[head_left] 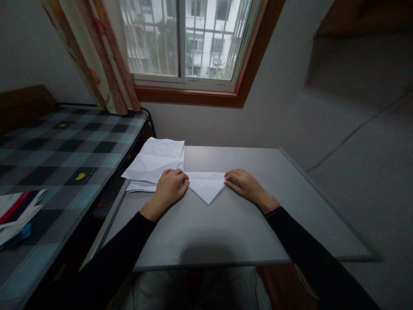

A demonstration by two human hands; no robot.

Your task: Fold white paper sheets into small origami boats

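Observation:
A folded sheet of white paper (207,185) lies on the table between my hands, its straight edge away from me and its point toward me. My left hand (172,185) grips the paper's left corner with curled fingers. At the opposite corner, my right hand (243,185) has its fingers pinched on the paper. Part of each corner is hidden under the fingers. Just behind my left hand sits a stack of creased white paper sheets (158,157).
The grey table (206,232) stands against the wall below a window (183,43). Left of it is a bed with a checked cover (106,146), where papers (19,211) lie. A patterned curtain (103,56) hangs by the window.

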